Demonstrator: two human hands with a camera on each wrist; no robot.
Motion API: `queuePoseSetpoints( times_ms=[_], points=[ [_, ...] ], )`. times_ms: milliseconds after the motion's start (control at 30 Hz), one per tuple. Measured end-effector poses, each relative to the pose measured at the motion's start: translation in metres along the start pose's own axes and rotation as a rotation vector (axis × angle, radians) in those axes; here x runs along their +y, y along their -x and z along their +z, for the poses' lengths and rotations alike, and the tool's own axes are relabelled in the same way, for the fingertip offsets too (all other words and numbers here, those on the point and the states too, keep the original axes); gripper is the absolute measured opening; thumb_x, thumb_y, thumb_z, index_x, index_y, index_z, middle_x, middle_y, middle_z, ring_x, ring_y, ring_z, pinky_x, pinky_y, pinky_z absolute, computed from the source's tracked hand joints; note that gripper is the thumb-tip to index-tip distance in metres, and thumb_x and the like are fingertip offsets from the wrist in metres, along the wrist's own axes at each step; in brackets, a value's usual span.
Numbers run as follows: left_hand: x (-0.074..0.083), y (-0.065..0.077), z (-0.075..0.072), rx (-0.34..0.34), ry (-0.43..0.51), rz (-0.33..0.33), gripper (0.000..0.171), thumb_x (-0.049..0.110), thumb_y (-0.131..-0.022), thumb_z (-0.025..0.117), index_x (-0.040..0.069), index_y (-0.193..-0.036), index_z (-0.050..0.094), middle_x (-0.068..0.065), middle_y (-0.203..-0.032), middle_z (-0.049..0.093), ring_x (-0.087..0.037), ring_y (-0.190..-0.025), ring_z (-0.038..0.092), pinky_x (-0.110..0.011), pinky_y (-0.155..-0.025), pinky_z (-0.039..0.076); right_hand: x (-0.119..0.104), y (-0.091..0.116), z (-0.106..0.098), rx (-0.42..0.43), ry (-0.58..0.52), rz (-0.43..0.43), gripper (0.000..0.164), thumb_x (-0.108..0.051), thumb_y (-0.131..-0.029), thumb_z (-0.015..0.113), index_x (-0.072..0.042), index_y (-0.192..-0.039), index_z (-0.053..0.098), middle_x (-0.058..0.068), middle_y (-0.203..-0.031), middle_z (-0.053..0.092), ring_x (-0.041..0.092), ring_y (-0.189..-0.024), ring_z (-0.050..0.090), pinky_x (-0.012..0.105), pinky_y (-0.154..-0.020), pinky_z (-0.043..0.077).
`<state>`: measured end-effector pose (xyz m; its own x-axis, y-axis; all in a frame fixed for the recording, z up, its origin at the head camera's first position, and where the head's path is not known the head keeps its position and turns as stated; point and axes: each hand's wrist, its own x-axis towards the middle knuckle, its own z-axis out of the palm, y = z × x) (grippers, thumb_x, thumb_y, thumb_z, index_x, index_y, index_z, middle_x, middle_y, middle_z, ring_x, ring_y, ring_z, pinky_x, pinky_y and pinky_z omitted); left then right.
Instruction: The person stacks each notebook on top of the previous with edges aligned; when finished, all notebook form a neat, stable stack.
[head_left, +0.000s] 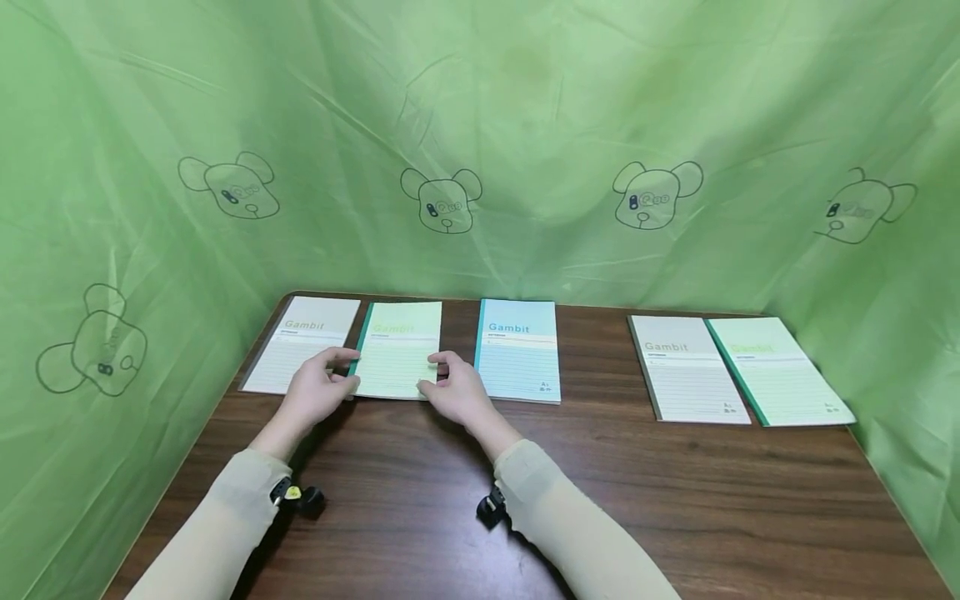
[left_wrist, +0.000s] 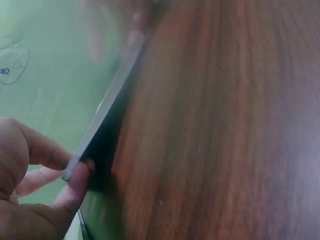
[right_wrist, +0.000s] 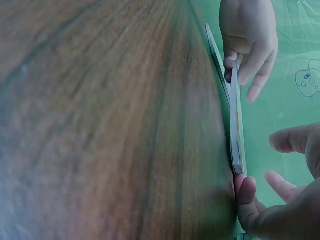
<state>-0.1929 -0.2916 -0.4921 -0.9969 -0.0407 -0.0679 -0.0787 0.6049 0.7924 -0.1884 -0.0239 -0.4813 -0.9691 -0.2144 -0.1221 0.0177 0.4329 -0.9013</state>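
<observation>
A green-spined Gambit notebook point(head_left: 398, 350) lies between both hands, its near edge slightly raised over a shadow in the left wrist view. My left hand point(head_left: 321, 387) pinches its near left corner, with the thumb point(left_wrist: 77, 185) below and a finger above. My right hand point(head_left: 459, 388) is at the near right corner. There, the thumb point(right_wrist: 246, 191) touches the notebook's end while the index finger point(right_wrist: 290, 139) stretches out apart from it. To the left is a grey-spined notebook point(head_left: 300, 346), partly behind the left hand; to the right, a blue notebook point(head_left: 517, 354).
Farther right, another grey-spined notebook point(head_left: 688, 371) and another green-spined notebook point(head_left: 780, 371) lie side by side. All rest on a dark wood-grain table point(head_left: 405, 508). Green curtains point(head_left: 555, 100) with bear-like drawings surround its back and sides.
</observation>
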Motion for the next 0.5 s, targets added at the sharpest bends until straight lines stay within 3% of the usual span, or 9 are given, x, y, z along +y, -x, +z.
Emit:
queuePoseSetpoints(
  times_ms=[200,300,400,500],
  points=[
    [0.003,0.001,-0.002,-0.071,0.348,-0.065,0.045,-0.004,-0.102,0.064,-0.008,-0.146,0.059,-0.021,-0.117,0.062,-0.016,-0.075,0.070,-0.032,-0.073,0.065,0.000,-0.001,-0.002,0.015,-0.021,-0.031,0.049,-0.017,-0.098,0.075,-0.009,-0.145,0.064,0.015,-0.138,0.068,0.026,-0.113,0.071,0.043,-0.101,0.058],
    [0.002,0.003,-0.005,-0.089,0.484,-0.071,0.046,-0.008,-0.103,0.063,-0.012,-0.148,0.055,-0.016,-0.114,0.062,-0.015,-0.078,0.069,-0.031,-0.075,0.065,-0.003,-0.001,-0.006,0.014,-0.068,-0.037,0.050,-0.013,-0.098,0.074,-0.008,-0.146,0.063,0.014,-0.139,0.067,0.023,-0.104,0.074,0.036,-0.089,0.060],
    [0.003,0.008,-0.006,-0.108,0.538,-0.057,0.049,-0.009,-0.104,0.062,-0.014,-0.151,0.050,-0.013,-0.115,0.062,-0.014,-0.083,0.068,-0.032,-0.076,0.065,-0.008,-0.001,-0.012,-0.010,-0.167,-0.015,0.051,-0.009,-0.099,0.074,-0.007,-0.149,0.061,0.015,-0.140,0.066,0.026,-0.093,0.077,0.032,-0.070,0.058],
    [0.006,0.015,-0.004,-0.117,0.552,-0.031,0.050,-0.010,-0.104,0.062,-0.014,-0.151,0.049,-0.014,-0.118,0.064,-0.015,-0.086,0.070,-0.033,-0.076,0.066,-0.011,0.001,-0.021,-0.038,-0.264,0.015,0.052,-0.005,-0.101,0.074,-0.007,-0.151,0.060,0.020,-0.141,0.065,0.037,-0.091,0.078,0.037,-0.069,0.061]
  ],
)
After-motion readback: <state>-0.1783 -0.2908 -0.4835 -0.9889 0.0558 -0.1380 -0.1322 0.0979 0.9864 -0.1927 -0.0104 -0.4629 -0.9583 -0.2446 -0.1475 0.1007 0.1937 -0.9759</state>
